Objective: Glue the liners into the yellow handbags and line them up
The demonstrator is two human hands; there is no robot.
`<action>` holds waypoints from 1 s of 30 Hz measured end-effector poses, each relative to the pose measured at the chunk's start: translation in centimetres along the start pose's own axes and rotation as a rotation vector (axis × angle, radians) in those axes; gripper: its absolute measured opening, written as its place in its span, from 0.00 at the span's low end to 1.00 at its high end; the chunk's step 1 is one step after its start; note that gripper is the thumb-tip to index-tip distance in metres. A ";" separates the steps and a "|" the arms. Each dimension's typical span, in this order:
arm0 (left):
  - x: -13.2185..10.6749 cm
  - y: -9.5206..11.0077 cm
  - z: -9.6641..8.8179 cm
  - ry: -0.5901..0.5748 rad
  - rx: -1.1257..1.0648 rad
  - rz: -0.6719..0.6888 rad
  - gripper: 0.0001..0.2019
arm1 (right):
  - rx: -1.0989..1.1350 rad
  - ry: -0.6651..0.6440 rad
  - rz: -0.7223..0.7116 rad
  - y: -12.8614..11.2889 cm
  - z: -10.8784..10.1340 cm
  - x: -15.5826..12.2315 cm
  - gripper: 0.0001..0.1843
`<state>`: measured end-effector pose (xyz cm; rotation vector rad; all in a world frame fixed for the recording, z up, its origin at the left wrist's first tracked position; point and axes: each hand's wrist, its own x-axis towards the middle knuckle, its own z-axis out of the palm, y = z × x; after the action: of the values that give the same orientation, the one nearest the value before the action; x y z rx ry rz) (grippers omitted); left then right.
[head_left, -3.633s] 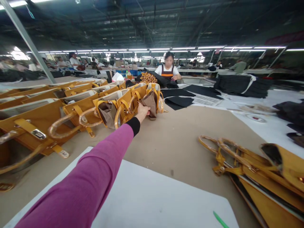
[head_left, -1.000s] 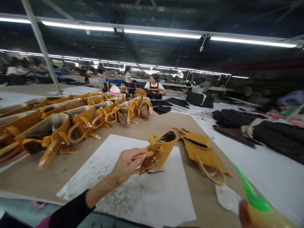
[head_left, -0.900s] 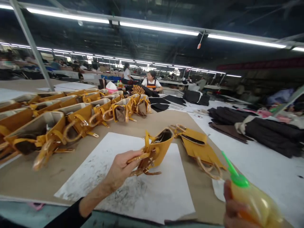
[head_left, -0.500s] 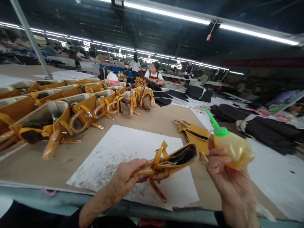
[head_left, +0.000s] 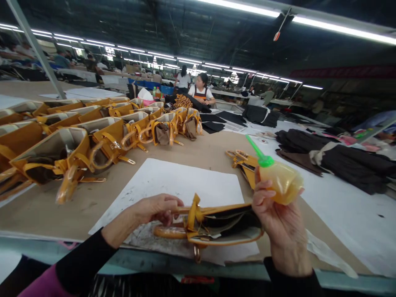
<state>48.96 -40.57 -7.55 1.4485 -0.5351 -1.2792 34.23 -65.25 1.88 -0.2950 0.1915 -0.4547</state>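
Note:
My left hand (head_left: 156,208) is closed on the handles of a mustard-yellow handbag (head_left: 216,225), which lies on its side over a smudged white sheet (head_left: 179,185) at the table's near edge. The bag's mouth gapes and shows a dark lining. My right hand (head_left: 274,214) grips a yellow squeeze bottle (head_left: 280,179) with a green nozzle that points up and to the left. That hand also rests against the bag's right end.
A long row of the same yellow handbags (head_left: 93,136) runs along the left of the brown table (head_left: 204,152). Two more flat bags (head_left: 244,163) lie behind the bottle. Dark fabric stacks (head_left: 340,159) cover the white table at the right. A seated person (head_left: 200,88) works at the far end.
My left hand has drawn the bag nearer and laid it flatter on the sheet. My right hand brought the bottle in and lowered it to the bag's open end.

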 end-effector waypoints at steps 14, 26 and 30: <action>0.7 10.0 3.8 0.373 0.712 0.363 0.12 | 0.130 0.154 0.037 -1.5 -4.2 -5.0 0.45; -0.7 10.1 9.4 0.532 1.938 1.309 0.11 | 0.164 0.120 -0.114 -4.7 -4.0 -5.5 0.60; -0.5 1.1 10.6 0.528 1.955 1.239 0.13 | 0.156 0.102 -0.103 -4.7 -4.1 -4.1 0.57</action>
<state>39.68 -44.88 -4.67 1.9601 -2.0747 1.0904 27.69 -68.34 0.05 -0.1290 0.2394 -0.5841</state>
